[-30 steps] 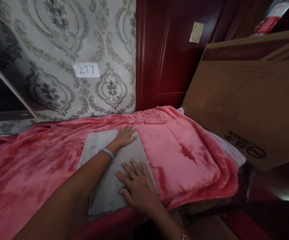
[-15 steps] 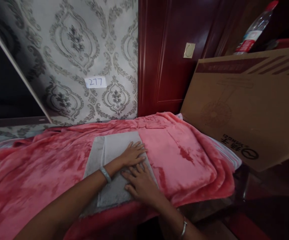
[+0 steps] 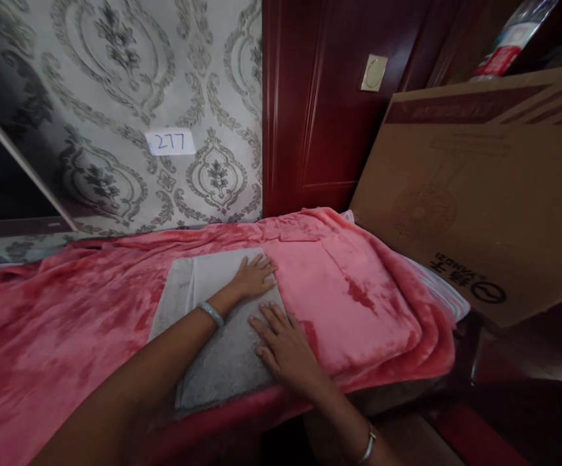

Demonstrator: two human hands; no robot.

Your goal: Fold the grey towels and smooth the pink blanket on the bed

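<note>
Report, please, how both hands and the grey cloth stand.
Left hand open, flat on grey cloth; right hand open at its edge. Cloth folded, lying on pink blanket. Cardboard box at right, apart from cloth.

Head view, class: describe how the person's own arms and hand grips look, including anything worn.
The left grip and right grip are human hands without gloves. The left forearm wears a thick, rounded, pale grey bangle; the right forearm, a slim, silvery bracelet. No sleeves show.
</note>
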